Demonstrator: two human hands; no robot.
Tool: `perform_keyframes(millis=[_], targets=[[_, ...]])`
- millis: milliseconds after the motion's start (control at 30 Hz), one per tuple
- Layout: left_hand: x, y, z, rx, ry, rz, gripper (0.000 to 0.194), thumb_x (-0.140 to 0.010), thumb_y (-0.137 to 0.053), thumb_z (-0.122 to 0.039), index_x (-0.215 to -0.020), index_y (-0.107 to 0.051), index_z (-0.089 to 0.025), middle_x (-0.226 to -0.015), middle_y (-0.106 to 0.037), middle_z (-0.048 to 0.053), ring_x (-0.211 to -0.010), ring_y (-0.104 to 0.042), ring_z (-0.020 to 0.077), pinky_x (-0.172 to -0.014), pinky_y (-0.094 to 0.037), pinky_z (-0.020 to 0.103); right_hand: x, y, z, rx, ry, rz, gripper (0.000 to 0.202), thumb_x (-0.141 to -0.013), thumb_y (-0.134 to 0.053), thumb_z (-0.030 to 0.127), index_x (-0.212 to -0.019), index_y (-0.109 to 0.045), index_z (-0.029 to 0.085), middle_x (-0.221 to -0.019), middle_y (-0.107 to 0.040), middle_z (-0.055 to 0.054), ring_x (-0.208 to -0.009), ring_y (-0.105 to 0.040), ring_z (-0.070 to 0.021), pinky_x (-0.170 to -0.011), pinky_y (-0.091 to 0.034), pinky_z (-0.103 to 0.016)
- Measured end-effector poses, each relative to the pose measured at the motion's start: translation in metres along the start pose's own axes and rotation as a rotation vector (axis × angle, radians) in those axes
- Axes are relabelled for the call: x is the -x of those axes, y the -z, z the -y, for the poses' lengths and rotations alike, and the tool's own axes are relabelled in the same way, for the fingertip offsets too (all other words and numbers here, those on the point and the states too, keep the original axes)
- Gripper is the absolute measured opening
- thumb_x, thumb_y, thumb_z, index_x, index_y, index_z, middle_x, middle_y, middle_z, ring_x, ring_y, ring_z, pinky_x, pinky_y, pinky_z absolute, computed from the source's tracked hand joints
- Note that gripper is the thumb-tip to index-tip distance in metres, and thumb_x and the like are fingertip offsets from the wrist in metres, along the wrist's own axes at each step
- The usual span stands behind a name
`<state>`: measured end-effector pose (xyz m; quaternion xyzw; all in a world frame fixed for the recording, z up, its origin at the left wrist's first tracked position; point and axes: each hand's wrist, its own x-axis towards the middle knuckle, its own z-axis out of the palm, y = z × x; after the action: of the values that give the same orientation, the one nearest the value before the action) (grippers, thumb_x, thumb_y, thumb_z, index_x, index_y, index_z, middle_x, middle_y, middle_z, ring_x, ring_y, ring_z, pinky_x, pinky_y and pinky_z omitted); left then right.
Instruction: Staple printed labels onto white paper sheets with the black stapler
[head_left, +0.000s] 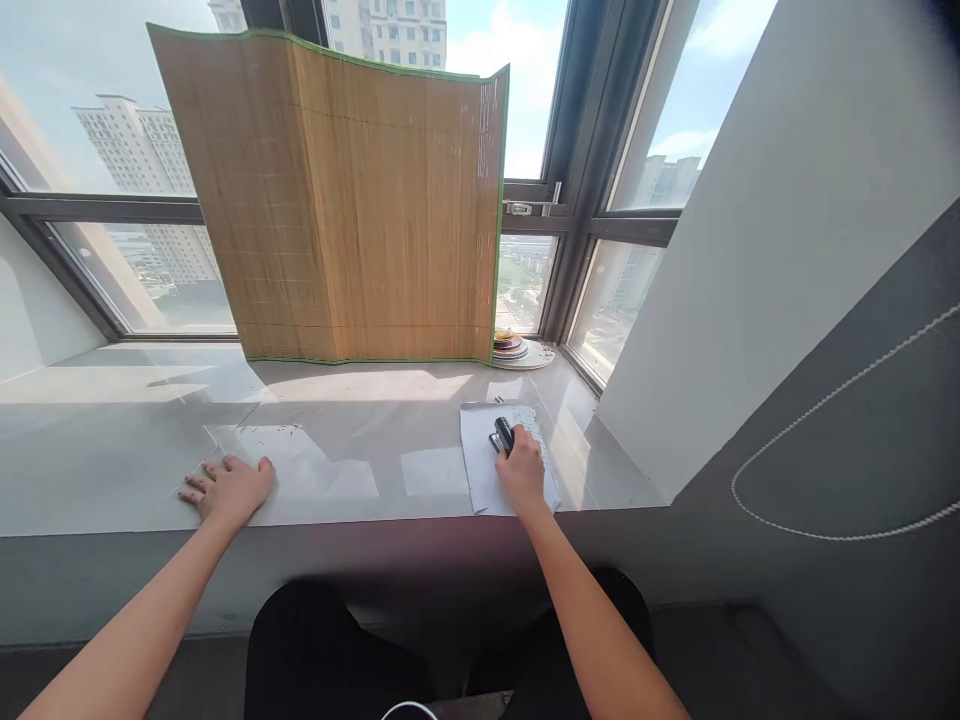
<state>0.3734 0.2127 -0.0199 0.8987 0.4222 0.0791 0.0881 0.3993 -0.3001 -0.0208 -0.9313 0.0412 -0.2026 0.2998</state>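
My right hand [522, 468] is closed around a black stapler [504, 434], which rests over white paper sheets [484, 470] on the right part of the windowsill. Part of the stapler is hidden by my fingers. Far to the left, my left hand [229, 488] lies on the pale sill [330, 470] with its fingers spread and holds nothing. Small dark specks show on the sill just beyond it.
A bamboo mat [390, 210] with green edging stands upright against the window. Stacked plates [511, 348] sit at its right lower corner. A white wall [720, 250] slopes down at the right, and a beaded cord [810, 400] hangs beside it.
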Motion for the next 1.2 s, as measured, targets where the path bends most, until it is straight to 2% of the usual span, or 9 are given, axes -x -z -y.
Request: perform_keyframes(millis=[100,200,300,400,500,667,800,967,1200], targets=[[-0.004,-0.005,0.000,-0.018,-0.021,-0.012,0.087,-0.096,-0.040,-0.054,-0.158,-0.038,0.007,-0.170,-0.024,0.036,-0.157,-0.017,0.0587,-0.118,-0.026,0.075,-0.010,-0.001,-0.012,-0.031,0.012,0.007,0.037,-0.093,-0.061,0.030,-0.129,-0.059,0.019,-0.118,-0.066,-0.014,-0.110,-0.061,-0.0325,-0.088,-0.049,-0.040],[-0.006,-0.010,0.004,-0.011,-0.061,-0.054,0.088,-0.093,-0.042,-0.054,-0.155,-0.042,0.009,-0.167,-0.028,0.039,-0.156,-0.020,0.0592,-0.122,-0.019,0.073,-0.039,0.001,-0.027,-0.171,0.001,-0.086,0.045,-0.095,-0.062,0.049,-0.130,-0.061,0.021,-0.117,-0.067,-0.013,-0.105,-0.065,-0.0301,-0.090,-0.052,-0.040],[-0.006,-0.014,0.007,0.009,-0.082,-0.087,0.090,-0.092,-0.041,-0.056,-0.154,-0.043,0.010,-0.165,-0.028,0.041,-0.155,-0.021,0.0608,-0.124,-0.017,0.072,-0.082,0.000,-0.036,-0.287,0.093,-0.109,0.034,-0.104,-0.041,0.039,-0.115,-0.067,0.020,-0.114,-0.071,-0.012,-0.104,-0.068,-0.0261,-0.090,-0.054,-0.039],[-0.003,-0.014,0.005,0.001,-0.071,-0.085,0.089,-0.094,-0.040,-0.055,-0.154,-0.043,0.010,-0.165,-0.029,0.040,-0.154,-0.021,0.0609,-0.124,-0.017,0.071,-0.117,-0.015,-0.035,-0.073,0.332,0.040,0.033,-0.099,-0.041,0.021,-0.112,-0.071,0.020,-0.130,-0.070,-0.014,-0.123,-0.064,-0.0264,-0.103,-0.052,-0.042],[0.002,-0.013,0.003,-0.008,-0.077,-0.092,0.086,-0.095,-0.039,-0.053,-0.153,-0.043,0.009,-0.165,-0.029,0.041,-0.155,-0.022,0.0602,-0.123,-0.018,0.072,-0.132,-0.040,-0.033,0.098,0.468,0.187,0.033,-0.098,-0.048,0.021,-0.116,-0.075,0.023,-0.148,-0.064,-0.011,-0.144,-0.051,-0.0290,-0.115,-0.045,-0.047],[0.007,-0.014,0.001,-0.025,-0.074,-0.124,0.083,-0.097,-0.037,-0.051,-0.154,-0.042,0.009,-0.165,-0.030,0.040,-0.154,-0.024,0.0596,-0.123,-0.017,0.071,-0.135,-0.063,-0.038,0.223,0.388,0.289,0.054,-0.103,-0.042,0.027,-0.155,-0.054,0.016,-0.171,-0.038,-0.015,-0.161,-0.031,-0.0299,-0.128,-0.031,-0.048],[0.006,-0.018,0.003,-0.028,-0.071,-0.126,0.082,-0.098,-0.038,-0.051,-0.155,-0.042,0.009,-0.166,-0.029,0.040,-0.154,-0.024,0.0601,-0.123,-0.017,0.071,-0.134,-0.066,-0.033,0.337,0.312,0.405,0.059,-0.108,-0.031,0.029,-0.164,-0.041,0.012,-0.173,-0.031,-0.018,-0.163,-0.025,-0.0290,-0.130,-0.024,-0.052],[0.005,-0.019,0.003,-0.004,-0.082,-0.138,0.081,-0.097,-0.041,-0.050,-0.152,-0.045,0.010,-0.164,-0.030,0.041,-0.154,-0.024,0.0605,-0.122,-0.017,0.073,-0.124,-0.088,0.015,0.347,0.338,0.428,0.057,-0.110,-0.029,0.027,-0.164,-0.038,0.012,-0.173,-0.032,-0.019,-0.163,-0.026,-0.0289,-0.130,-0.022,-0.055],[0.015,-0.006,0.000,-0.004,-0.076,-0.098,0.083,-0.098,-0.040,-0.050,-0.155,-0.042,0.009,-0.166,-0.030,0.039,-0.153,-0.024,0.0609,-0.121,-0.019,0.073,-0.095,-0.152,0.132,0.268,0.446,0.489,0.055,-0.112,-0.022,0.027,-0.163,-0.037,0.014,-0.175,-0.026,-0.019,-0.164,-0.020,-0.0288,-0.130,-0.018,-0.059]])
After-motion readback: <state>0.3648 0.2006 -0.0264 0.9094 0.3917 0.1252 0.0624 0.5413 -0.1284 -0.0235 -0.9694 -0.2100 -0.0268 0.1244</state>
